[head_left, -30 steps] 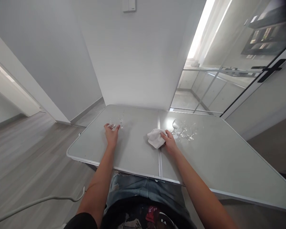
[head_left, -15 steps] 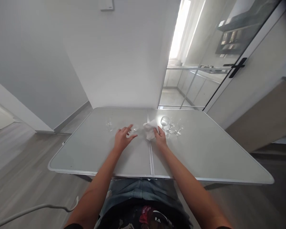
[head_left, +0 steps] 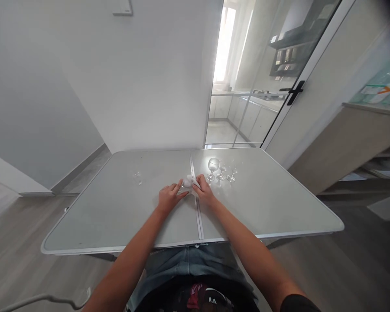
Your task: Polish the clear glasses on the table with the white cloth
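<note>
My left hand (head_left: 169, 197) is closed around a small clear stemmed glass (head_left: 184, 184), held low over the middle of the table. In my right hand (head_left: 205, 191) is a bunched white cloth (head_left: 193, 178), pressed up against the glass's bowl; whether it reaches inside is hard to make out. Just beyond my right hand, three stemmed glasses stand upright in a row, the nearest one being a round-bowled wine glass (head_left: 213, 166). Off to the left, another clear glass (head_left: 138, 177) is on the table, its outline faint.
The pale grey table (head_left: 117, 216) has a metal seam (head_left: 198, 216) down its middle and stands against a white wall (head_left: 143, 86). A glass-paned door (head_left: 240, 108) is behind on the right. Beside it, a wooden shelf unit (head_left: 351, 143) carries plastic bottles. A pale hose (head_left: 48, 297) lies lower left.
My left hand has picked up a glass from the left group and brought it rightward to the cloth. My right hand has drawn the cloth in against it. The view has turned right.
</note>
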A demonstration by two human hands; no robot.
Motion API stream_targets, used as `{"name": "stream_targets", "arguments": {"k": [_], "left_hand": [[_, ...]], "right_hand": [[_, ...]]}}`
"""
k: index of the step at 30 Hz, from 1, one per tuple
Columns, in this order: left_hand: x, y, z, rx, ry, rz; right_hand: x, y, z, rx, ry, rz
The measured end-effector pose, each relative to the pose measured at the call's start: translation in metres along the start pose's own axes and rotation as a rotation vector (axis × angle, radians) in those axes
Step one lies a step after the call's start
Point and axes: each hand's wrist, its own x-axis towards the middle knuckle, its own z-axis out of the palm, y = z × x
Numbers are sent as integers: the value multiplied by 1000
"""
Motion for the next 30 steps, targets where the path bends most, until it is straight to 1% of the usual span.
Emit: {"name": "stream_targets", "arguments": {"k": [3,6,8,10,13,18,20,22,24,26,28,30], "left_hand": [[0,2,1,32,-79,51],[-1,3,0,244,-136,138],[-1,3,-1,419,-151,180],[-2,2,-2,549,-153,204],[-4,3,-1,599,-175,234],[-7,6,0,518,-286,276],[-7,6,-1,505,-290,279],[-6,5,-3,511,-255,277],[-4,4,-4,541,-202,290],[-1,2,-6,589,-159,322],[2,2,-8,632,-137,353],[5,2,-9,664,-121,366]], "right_hand": [[1,-4,-5,80,-136,38],[1,-9,-7,264,-235,144],[0,-11,-6,364,-229,173],[-1,-12,-3,362,-166,122],[-4,-10,0,231,-90,-14],[-5,-5,-6,-31,-83,-225],[-5,-5,-10,-151,-104,-313],[-4,-6,-12,-190,-111,-337],[-2,-7,-10,-108,-106,-253],[0,-8,-7,53,-101,-106],[3,-7,-4,238,-103,44],[5,-6,-2,404,-78,171]]}}
